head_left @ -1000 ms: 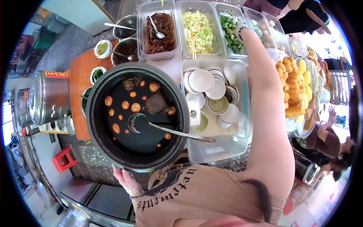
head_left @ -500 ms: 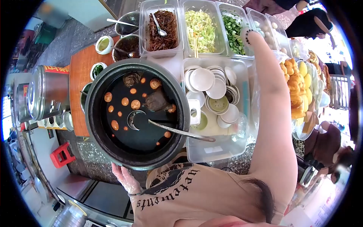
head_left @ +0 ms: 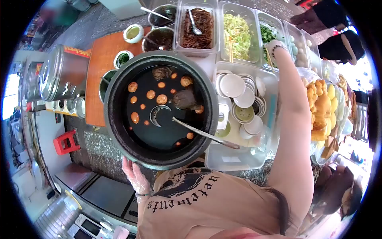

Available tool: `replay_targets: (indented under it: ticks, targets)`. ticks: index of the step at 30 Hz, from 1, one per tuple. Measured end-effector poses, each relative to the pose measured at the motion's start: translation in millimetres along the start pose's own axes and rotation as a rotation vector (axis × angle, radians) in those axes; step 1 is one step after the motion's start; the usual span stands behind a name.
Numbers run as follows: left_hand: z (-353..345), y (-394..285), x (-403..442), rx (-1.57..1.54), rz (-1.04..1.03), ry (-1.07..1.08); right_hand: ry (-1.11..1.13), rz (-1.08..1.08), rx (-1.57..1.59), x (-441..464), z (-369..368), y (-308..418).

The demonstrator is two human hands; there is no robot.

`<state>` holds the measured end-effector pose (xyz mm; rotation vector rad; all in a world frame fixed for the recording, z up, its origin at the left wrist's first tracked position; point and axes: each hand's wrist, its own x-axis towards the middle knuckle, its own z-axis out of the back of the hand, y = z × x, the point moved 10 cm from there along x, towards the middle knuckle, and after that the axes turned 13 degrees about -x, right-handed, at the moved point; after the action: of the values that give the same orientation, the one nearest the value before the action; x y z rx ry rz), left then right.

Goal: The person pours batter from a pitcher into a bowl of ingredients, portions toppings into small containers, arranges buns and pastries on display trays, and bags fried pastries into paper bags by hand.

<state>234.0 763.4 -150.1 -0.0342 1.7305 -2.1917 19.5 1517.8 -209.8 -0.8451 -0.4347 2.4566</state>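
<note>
My right hand (head_left: pixel 275 47), in a clear glove with a beaded bracelet at the wrist, reaches over the bin of chopped greens (head_left: pixel 267 32). It looks closed around a pair of wooden chopsticks (head_left: pixel 270 59), though its fingertips are partly hidden. Below the pot's near rim, my gloved left hand (head_left: pixel 137 176) holds nothing, its fingers stretched apart. The big dark pot (head_left: pixel 115 131) contains brown eggs (head_left: pixel 161 99) and wrapped dark lumps in black liquid. A ladle (head_left: pixel 207 137) rests in it, handle over the rim.
A plastic tub (head_left: pixel 238 162) of small white dishes stands beside the pot. Behind are bins of shredded cabbage (head_left: pixel 236 36), brown shreds (head_left: pixel 197 30) and pale eggs (head_left: pixel 301 47). Fried dough (head_left: pixel 318 103) is piled at right. A red stool (head_left: pixel 66 142) stands left. People are at the far right.
The view has shifted, so the pot and bins sit farther right. The chopsticks by my right hand now point toward me. My left hand's fingers are more spread beneath the pot's rim.
</note>
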Motion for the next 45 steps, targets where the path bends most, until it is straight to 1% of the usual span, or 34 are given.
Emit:
replay_targets:
  ticks: [1, 3, 4, 5, 7, 9, 11, 13, 15, 17, 19, 21, 22, 23, 24, 25, 27, 28, 29, 30, 31, 32, 33, 34, 35, 36, 37, 39, 40, 42, 43, 45]
  targets:
    - [-3, -5, -1, -0.025, 0.015, -0.03, -0.094, -0.01, -0.028, -7, 22, 1]
    - [-2, -2, 0, -0.019, 0.017, -0.008, -0.158, -0.04, 0.133, -26, 58, 9]
    - [-3, -6, 0, -0.003, -0.021, -0.006, -0.265, -0.027, 0.155, -36, 77, 15]
    - [-2, -9, 1, -0.004, -0.02, -0.023, -0.273, -0.012, 0.153, -49, 88, 22]
    - [-4, -19, 0, 0.02, -0.067, -0.031, -0.504, 0.17, 0.44, -93, 127, 46]
    - [-4, -27, 2, 0.03, -0.105, -0.016, -0.575, 0.242, 0.689, -141, 140, 66]
    - [-4, -34, 7, 0.03, -0.117, -0.001, -0.641, 0.273, 0.81, -203, 144, 81]
    - [-4, -42, 12, 0.002, -0.126, 0.012, -0.617, 0.3, 0.895, -245, 126, 82]
    - [-2, -46, 22, -0.022, -0.14, 0.023, -0.608, 0.236, 1.023, -288, 108, 75]
    - [1, -42, 30, -0.103, -0.143, 0.071, -0.558, 0.111, 1.11, -310, 79, 57]
    - [8, -41, 41, -0.115, -0.167, 0.134, -0.682, 0.012, 0.975, -347, 82, 34]
    - [17, -51, 53, -0.151, -0.178, 0.183, -0.853, -0.05, 0.999, -392, 89, 19]
    - [24, -51, 61, -0.157, -0.182, 0.201, -0.93, 0.034, 1.151, -412, 96, 22]
    - [32, -50, 71, -0.192, -0.182, 0.222, -1.004, 0.062, 1.079, -440, 106, 30]
    - [40, -48, 82, -0.226, -0.184, 0.248, -1.029, 0.058, 1.08, -463, 111, 43]
    - [48, -45, 91, -0.228, -0.189, 0.277, -1.054, 0.052, 1.082, -488, 117, 62]
    - [69, -42, 115, -0.286, -0.199, 0.321, -1.155, 0.182, 1.12, -525, 129, 122]
    - [79, -44, 126, -0.284, -0.197, 0.356, -1.039, 0.228, 1.105, -536, 135, 165]
    - [91, -47, 138, -0.283, -0.207, 0.386, -0.764, 0.299, 1.35, -546, 138, 218]
    - [97, -54, 144, -0.246, -0.273, 0.465, -0.657, 0.433, 1.391, -558, 153, 269]
    - [100, -62, 150, -0.213, -0.34, 0.538, -0.668, 0.618, 1.283, -568, 160, 315]
    - [105, -81, 151, -0.187, -0.483, 0.587, -0.614, 0.75, 1.106, -576, 169, 362]
    - [109, -93, 156, -0.194, -0.489, 0.608, -0.605, 0.918, 1.078, -582, 167, 407]
    - [106, -112, 148, -0.123, -0.59, 0.705, -0.552, 1.0, 1.108, -588, 168, 442]
    - [101, -127, 137, -0.053, -0.694, 0.798, -0.668, 1.021, 1.02, -596, 171, 467]
    - [97, -135, 134, -0.015, -0.717, 0.81, -0.672, 1.03, 0.936, -598, 170, 493]
    - [89, -145, 119, 0.008, -0.877, 0.934, -0.6, 0.919, 0.83, -596, 165, 516]
    - [78, -131, 118, -0.184, -0.591, 1.145, -0.497, 0.99, 0.701, -608, 162, 537]
    - [79, -135, 114, -0.18, -0.599, 1.165, -0.505, 0.971, 0.71, -609, 164, 537]
    - [70, -120, 107, -0.331, -0.116, 1.35, -0.525, 1.092, 0.957, -619, 175, 530]
    - [69, -122, 103, -0.326, -0.118, 1.371, -0.533, 1.071, 0.964, -622, 180, 525]
    - [62, -108, 97, -0.479, 0.274, 1.396, -0.488, 1.11, 0.966, -631, 191, 520]
